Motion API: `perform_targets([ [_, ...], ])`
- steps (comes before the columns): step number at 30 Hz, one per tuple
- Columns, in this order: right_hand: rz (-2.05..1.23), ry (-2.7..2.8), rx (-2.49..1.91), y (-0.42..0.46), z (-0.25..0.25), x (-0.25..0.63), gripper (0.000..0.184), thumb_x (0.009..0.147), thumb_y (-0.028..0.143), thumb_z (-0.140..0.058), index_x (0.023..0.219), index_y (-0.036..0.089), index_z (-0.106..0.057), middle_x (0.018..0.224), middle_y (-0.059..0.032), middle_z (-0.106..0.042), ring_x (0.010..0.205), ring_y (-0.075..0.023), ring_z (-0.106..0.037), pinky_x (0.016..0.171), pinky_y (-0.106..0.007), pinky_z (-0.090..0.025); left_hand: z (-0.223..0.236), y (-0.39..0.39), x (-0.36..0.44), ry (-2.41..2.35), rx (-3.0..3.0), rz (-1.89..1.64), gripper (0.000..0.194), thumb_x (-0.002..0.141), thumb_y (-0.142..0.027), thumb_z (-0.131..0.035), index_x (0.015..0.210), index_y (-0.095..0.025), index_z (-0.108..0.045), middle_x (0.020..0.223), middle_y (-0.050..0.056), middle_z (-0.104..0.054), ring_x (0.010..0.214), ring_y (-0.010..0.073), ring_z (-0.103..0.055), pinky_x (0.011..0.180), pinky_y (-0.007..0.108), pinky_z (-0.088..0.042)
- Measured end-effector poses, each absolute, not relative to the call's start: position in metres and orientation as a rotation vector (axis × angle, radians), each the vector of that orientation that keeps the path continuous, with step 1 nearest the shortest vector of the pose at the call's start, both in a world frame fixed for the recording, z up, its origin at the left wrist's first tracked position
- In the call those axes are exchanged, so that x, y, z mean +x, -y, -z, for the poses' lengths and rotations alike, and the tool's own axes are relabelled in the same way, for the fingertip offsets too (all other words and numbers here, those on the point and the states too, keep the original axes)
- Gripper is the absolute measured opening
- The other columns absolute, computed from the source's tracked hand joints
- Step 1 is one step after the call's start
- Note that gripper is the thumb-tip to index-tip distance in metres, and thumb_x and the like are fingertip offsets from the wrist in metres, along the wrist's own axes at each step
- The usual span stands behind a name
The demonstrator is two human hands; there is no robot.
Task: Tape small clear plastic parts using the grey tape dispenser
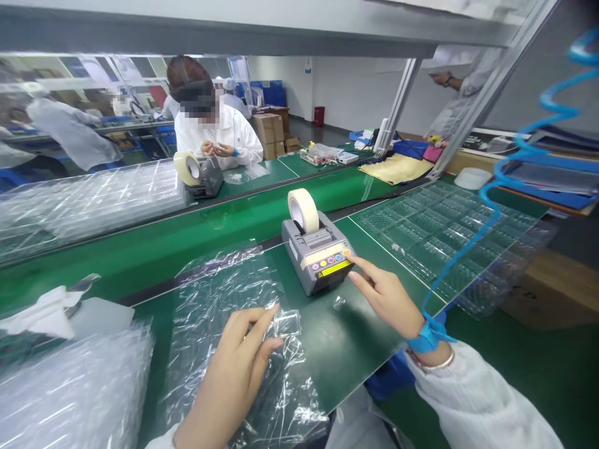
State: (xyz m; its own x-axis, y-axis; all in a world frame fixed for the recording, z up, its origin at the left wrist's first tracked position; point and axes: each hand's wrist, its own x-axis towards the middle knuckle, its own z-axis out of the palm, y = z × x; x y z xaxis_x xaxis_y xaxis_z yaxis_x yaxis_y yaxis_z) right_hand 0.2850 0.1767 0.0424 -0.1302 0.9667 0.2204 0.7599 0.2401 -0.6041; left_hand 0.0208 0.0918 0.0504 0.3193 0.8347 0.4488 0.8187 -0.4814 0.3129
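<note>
My left grip (229,374) is closed in a pinch: thumb and fingers hold a small, square, clear plastic piece (286,323) by its edge, just above a crinkled sheet of transparent plastic film (219,330). My right grip (388,299) is released, with the fingers spread and the index fingertip (354,262) reaching to the front corner of a grey boxy tape dispenser (316,259). That fingertip is at the dispenser's orange round button (346,252), though I cannot tell whether it presses it. A cream roll of masking tape (303,211) stands upright in the dispenser's top.

A tiny clear plastic fragment (339,303) lies on the dark green surface (322,349), just below my right fingers and near the surface's front edge. A blue wrist strap (430,333) circles my right wrist, below a white sleeve (482,399). To the right of the dispenser lies a large clear moulded blister tray (435,237), and a blue coiled air hose (528,168) hangs beyond it. Along the left edge of the surface is a bagged stack of clear trays (70,393). Across the green belt, a co-worker in a white coat (219,134) works with both hands behind a second tape dispenser (201,178).
</note>
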Motion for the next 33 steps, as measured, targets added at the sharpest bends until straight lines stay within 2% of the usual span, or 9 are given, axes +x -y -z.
perform_targets([
  [4,-0.848,1.579,-1.488,-0.177,-0.015,0.288,0.035,0.081,0.047,-0.05,0.095,0.017,-0.062,0.051,0.0053,-0.041,0.051,-0.0126,-0.041,0.051,-0.025,-0.033,-0.047,-0.085,0.016,-1.612,2.571,-0.853,0.037,0.093,-0.024,-0.037,0.13,-0.022,-0.037,0.098,0.008,-0.049,0.085,0.0182,-0.049,0.066,0.029,-0.047],
  [7,-1.167,1.451,-1.368,-0.186,0.007,0.286,0.037,0.074,0.048,-0.059,0.094,0.017,-0.062,0.052,0.0069,-0.037,0.049,-0.0104,-0.035,0.047,-0.024,-0.028,-0.047,-0.083,0.013,-1.613,2.601,-0.833,0.035,0.093,-0.025,-0.037,0.127,-0.018,-0.039,0.097,0.009,-0.048,0.085,0.0177,-0.049,0.066,0.028,-0.047],
  [9,-1.26,1.405,-1.317,-0.193,0.015,0.285,0.039,0.072,0.049,-0.06,0.094,0.016,-0.061,0.054,0.0073,-0.036,0.047,-0.0087,-0.031,0.044,-0.023,-0.024,-0.047,-0.083,0.013,-1.619,2.616,-0.815,0.033,0.093,-0.026,-0.037,0.125,-0.018,-0.04,0.097,0.009,-0.048,0.085,0.0177,-0.05,0.067,0.028,-0.047],
  [14,-1.406,1.324,-1.234,-0.201,0.019,0.283,0.034,0.071,0.049,-0.061,0.083,0.017,-0.06,0.054,0.0081,-0.034,0.043,-0.0053,-0.025,0.04,-0.021,-0.017,-0.044,-0.087,0.016,-1.611,2.619,-0.806,0.033,0.093,-0.024,-0.039,0.125,-0.017,-0.041,0.098,0.009,-0.048,0.087,0.018,-0.049,0.07,0.029,-0.047],
  [21,-1.49,1.195,-1.166,-0.203,0.018,0.277,0.03,0.067,0.044,-0.067,0.071,0.017,-0.053,0.05,0.0106,-0.029,0.041,-0.0034,-0.018,0.04,-0.021,-0.013,-0.041,-0.088,0.019,-1.583,2.67,-0.858,0.036,0.09,-0.013,-0.043,0.126,-0.013,-0.041,0.095,0.009,-0.051,0.085,0.0184,-0.046,0.07,0.032,-0.043],
  [26,-1.52,1.157,-1.136,-0.178,-0.011,0.271,0.028,0.07,0.041,-0.067,0.069,0.016,-0.053,0.048,0.0104,-0.029,0.041,-0.0035,-0.019,0.04,-0.021,-0.012,-0.04,-0.09,0.022,-1.641,2.684,-0.92,0.043,0.086,-0.006,-0.048,0.127,-0.013,-0.041,0.093,0.009,-0.053,0.083,0.0178,-0.046,0.07,0.033,-0.04],
  [33,-1.572,0.999,-1.048,-0.117,-0.042,0.219,0.023,0.076,0.039,-0.062,0.071,0.018,-0.054,0.048,0.0103,-0.025,0.043,-0.0052,-0.019,0.04,-0.021,-0.015,-0.047,-0.09,0.034,-1.685,2.72,-0.936,0.04,0.083,-0.005,-0.054,0.122,-0.009,-0.046,0.088,0.008,-0.057,0.079,0.0173,-0.048,0.065,0.031,-0.037],
])
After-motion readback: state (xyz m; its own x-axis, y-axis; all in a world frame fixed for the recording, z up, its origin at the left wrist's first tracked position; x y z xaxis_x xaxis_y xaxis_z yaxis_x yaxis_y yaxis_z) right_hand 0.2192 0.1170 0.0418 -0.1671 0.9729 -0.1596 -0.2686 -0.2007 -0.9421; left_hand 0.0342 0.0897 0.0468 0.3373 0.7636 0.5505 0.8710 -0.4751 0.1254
